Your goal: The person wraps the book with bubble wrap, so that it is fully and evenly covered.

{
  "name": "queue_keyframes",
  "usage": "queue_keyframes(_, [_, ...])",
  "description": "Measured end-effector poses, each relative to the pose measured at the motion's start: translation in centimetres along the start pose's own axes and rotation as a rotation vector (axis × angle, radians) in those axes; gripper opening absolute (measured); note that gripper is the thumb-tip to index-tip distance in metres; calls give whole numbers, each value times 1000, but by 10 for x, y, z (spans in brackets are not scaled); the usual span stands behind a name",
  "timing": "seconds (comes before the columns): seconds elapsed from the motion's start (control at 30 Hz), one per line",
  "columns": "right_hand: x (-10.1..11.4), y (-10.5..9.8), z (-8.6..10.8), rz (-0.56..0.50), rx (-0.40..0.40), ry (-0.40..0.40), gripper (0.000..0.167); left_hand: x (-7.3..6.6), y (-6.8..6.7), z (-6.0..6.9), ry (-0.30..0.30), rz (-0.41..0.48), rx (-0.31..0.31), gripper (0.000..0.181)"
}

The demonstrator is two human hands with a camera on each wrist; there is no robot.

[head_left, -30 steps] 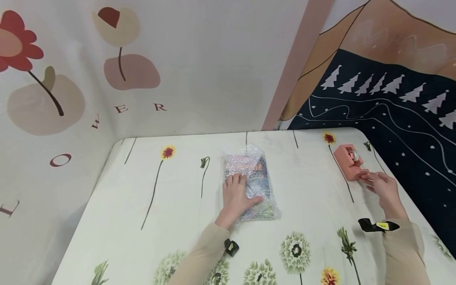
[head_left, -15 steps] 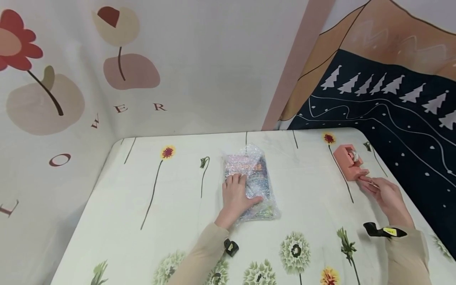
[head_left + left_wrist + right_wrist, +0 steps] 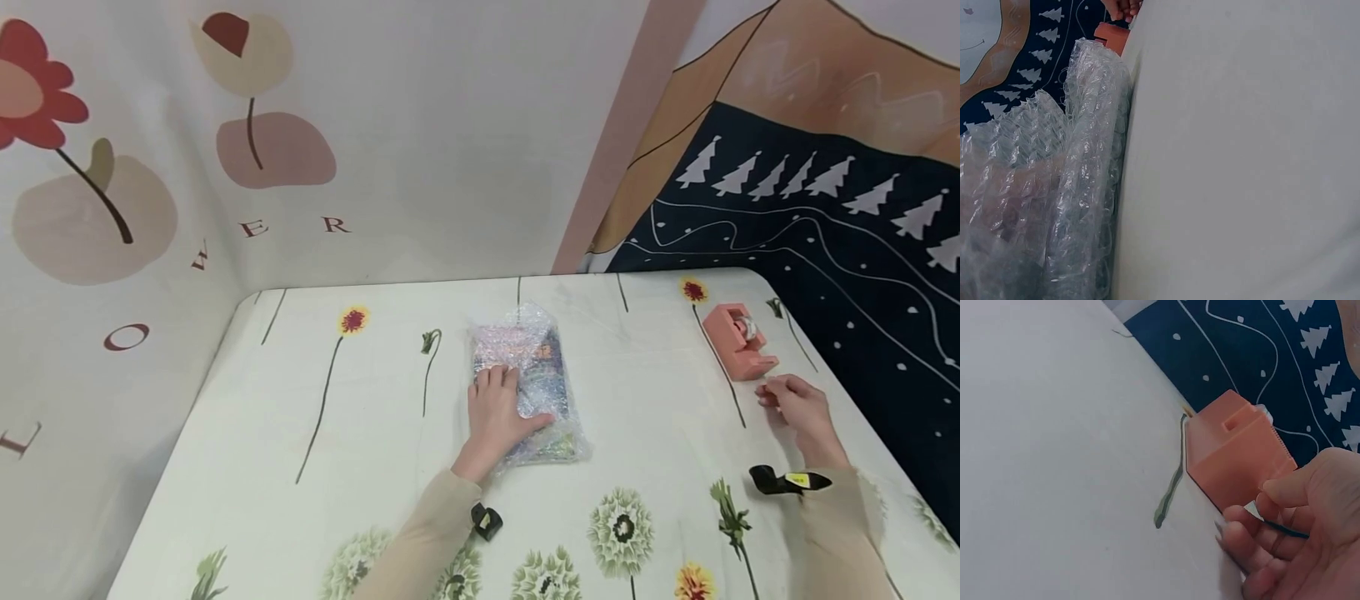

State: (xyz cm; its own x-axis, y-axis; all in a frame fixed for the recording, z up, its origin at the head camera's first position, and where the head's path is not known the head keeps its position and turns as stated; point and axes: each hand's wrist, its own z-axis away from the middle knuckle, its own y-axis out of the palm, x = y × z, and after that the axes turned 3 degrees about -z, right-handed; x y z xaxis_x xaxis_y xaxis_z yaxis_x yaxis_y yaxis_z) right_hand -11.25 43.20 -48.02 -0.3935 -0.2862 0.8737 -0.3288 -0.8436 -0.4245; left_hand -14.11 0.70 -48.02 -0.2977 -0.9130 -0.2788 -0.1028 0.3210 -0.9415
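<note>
My left hand (image 3: pixel 498 421) rests spread on a flat, colourful package, perhaps a book, in bubble wrap (image 3: pixel 542 354) at mid-table. Clear bubble wrap (image 3: pixel 1088 169) fills the left side of the left wrist view, where the left hand is not distinguishable. At the right stands a pink tape dispenser (image 3: pixel 735 343) with a roll of clear tape (image 3: pixel 746 327) in it. Just in front of the dispenser's cutter end, my right hand (image 3: pixel 804 412) has thumb and forefinger pinched together. A small whitish bit, seemingly tape (image 3: pixel 1254 510), shows between its fingers; the rest is hidden.
A white cloth with printed flowers covers the table (image 3: pixel 375 450). Behind it hangs a pale curtain (image 3: pixel 465 167) with printed shapes. A dark blue cloth with white trees (image 3: pixel 795 225) hangs along the right edge, close to the dispenser.
My right hand has drawn back from the dispenser's cutter end, and a small gap now shows there. The left hand and the wrapped package have not moved.
</note>
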Motion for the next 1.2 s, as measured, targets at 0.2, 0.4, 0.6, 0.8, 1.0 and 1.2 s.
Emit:
queue_keyframes(0.2, [0, -4, -5, -87, 81, -83, 26, 0, 0, 0, 1, 3, 2, 86])
queue_keyframes(0.4, [-4, -13, -11, -163, 208, -149, 22, 0, -1, 1, 3, 5, -2, 86])
queue_keyframes(0.6, [-3, -15, -15, -103, 209, -209, 21, 0, -1, 1, 5, 3, -8, 85])
queue_keyframes(0.8, [1, -11, -14, 92, 136, -218, 23, 0, -1, 1, 8, 4, -9, 85])
queue_keyframes(1.0, [6, -6, -14, 162, 96, -175, 25, 0, -1, 1, 8, 0, -13, 85])
queue_keyframes(1.2, [11, -6, -14, 235, 66, -180, 22, 0, -1, 2, 11, -7, -14, 84])
